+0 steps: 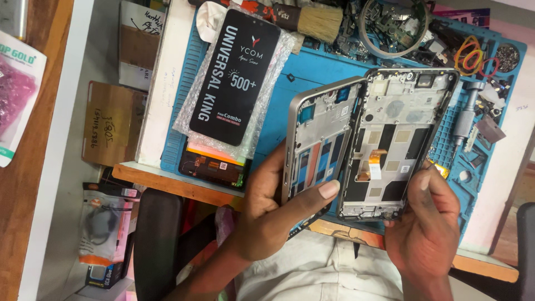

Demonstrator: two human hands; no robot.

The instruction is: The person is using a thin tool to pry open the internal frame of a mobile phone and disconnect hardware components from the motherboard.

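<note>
- The left hand (273, 209) rises from the lower middle of the view with the forearm angled up from the lap; its fingers (329, 189) are clamped on the grey metal-edged phone housing with blue inner parts (320, 139), thumb laid across the housing's inner face near its lower end, the other fingers wrapped behind its long outer edge.
- That housing stands tilted, its top end leaning away from the thumb and its inner face turned toward the camera.
- The right hand (423, 223) comes up from the lower right, palm turned inward; its fingers grasp the lower corner of the silver phone middle frame with dark panels and an orange flex ribbon (393, 139), thumb tip (424, 181) pressed on the frame's right edge.
- The two phone parts meet along their long inner edges between the two thumbs, opened like a book above the person's lap and the near edge of the tabletop (167, 89).
- Beyond the left fingers, on the blue ribbed work mat (312, 67), lies a black flat display panel in clear bubble wrap (237, 75), with a dark screen assembly (214, 164) partly under its nearer end.
- Farther out past both thumbs lie a wooden-handled bristle brush (312, 21) and a round dish of small parts (393, 25).
- Beyond the right fingers sit coloured rubber bands (473, 58) and a grey metal screwdriver (465, 120).
</note>
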